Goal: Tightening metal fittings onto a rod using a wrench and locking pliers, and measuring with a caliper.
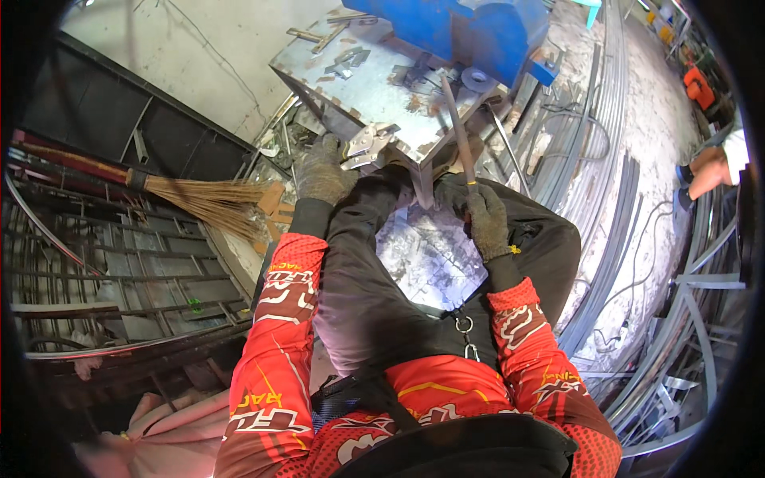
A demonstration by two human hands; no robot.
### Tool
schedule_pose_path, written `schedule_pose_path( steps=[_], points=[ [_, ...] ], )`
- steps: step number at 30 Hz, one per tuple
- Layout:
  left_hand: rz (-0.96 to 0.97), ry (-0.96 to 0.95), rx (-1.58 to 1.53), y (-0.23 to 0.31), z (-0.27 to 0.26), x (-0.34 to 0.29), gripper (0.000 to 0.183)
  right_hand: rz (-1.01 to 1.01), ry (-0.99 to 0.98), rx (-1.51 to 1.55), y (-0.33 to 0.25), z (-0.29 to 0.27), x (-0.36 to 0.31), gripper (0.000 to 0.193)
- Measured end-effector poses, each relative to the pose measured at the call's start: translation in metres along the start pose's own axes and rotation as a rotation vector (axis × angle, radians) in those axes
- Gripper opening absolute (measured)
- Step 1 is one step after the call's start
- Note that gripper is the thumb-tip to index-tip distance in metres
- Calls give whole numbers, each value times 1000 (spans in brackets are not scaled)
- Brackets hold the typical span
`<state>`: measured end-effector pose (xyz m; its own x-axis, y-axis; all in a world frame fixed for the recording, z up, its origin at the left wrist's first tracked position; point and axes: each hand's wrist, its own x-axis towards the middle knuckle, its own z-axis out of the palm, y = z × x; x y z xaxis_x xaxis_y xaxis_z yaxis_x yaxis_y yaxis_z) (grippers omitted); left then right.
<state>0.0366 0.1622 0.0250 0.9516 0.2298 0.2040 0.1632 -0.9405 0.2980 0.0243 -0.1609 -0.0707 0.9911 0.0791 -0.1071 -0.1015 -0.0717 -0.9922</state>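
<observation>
My left hand point(323, 170), in a grey work glove, is closed around the handles of silver locking pliers point(371, 142) near the front corner of a metal worktable point(382, 80). What the pliers' jaws touch is hard to make out. My gloved right hand point(488, 221) grips the lower end of a long, flat, brownish file point(458, 131). Its blade points away from me, up past the table's right edge. Both hands are at knee height, one at each side of the table corner.
Flat metal scraps point(347, 60) and a blue machine point(434, 28) are on the table. A straw broom point(207, 199) and metal grating point(143, 275) lie left. Long metal bars point(594, 159) run along the floor at right, where another person's leg point(708, 171) shows.
</observation>
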Motion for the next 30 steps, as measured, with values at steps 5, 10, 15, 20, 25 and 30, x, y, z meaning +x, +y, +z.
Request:
schedule_pose_path(
  steps=[5,10,15,20,25,30],
  points=[
    [101,-127,208,-2,4,1,53,39,-9,-41,-12,4,-1,28],
    [157,-75,153,-4,7,3,47,37,-12,-34,-4,7,-2,29],
    [182,-59,173,-6,7,1,46,72,-31,-87,-19,8,-5,28],
    [177,-67,199,4,3,2,44,93,-45,10,-16,16,-7,27],
    [72,-243,167,18,4,11,37,-9,-76,68,-17,44,-4,26],
    [76,-243,125,11,14,16,38,-3,-120,-12,-26,61,6,32]
  ],
)
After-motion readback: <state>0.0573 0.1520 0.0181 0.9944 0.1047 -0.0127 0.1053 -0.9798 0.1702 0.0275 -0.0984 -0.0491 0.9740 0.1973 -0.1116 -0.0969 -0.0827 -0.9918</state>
